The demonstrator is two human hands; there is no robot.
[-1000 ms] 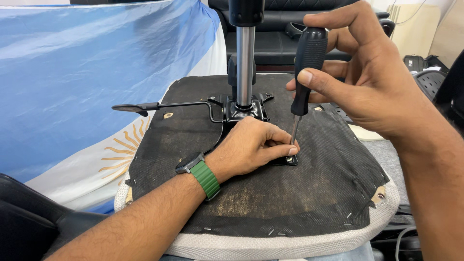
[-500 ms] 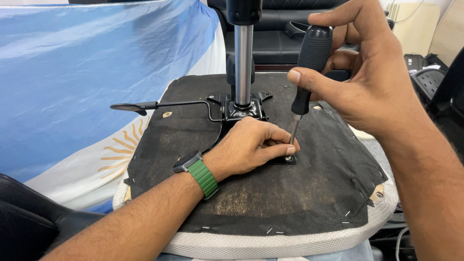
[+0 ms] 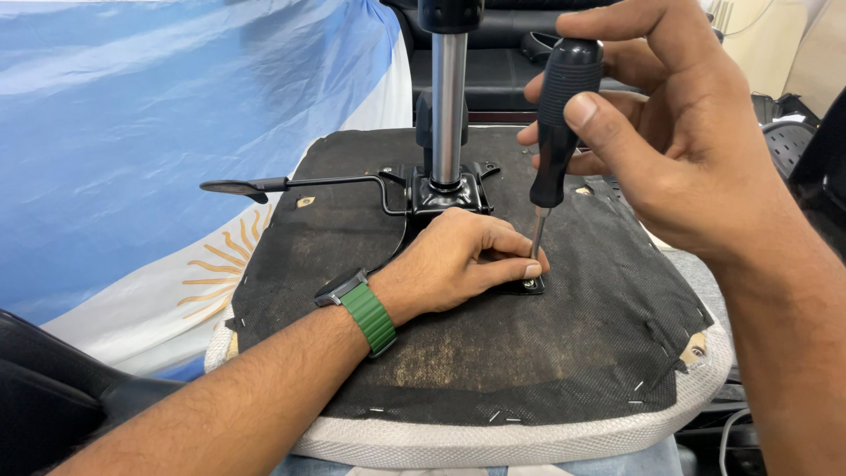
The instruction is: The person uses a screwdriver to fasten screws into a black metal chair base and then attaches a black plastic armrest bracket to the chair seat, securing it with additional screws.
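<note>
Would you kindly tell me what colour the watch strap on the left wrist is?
The watch strap is green, seen clearly in the head view.

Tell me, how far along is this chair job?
Done: the mechanism plate sits on the upturned seat. In hand: the right hand holds a screwdriver on a screw steadied by the left hand. Left: other screws are hidden, so I cannot tell.
</note>
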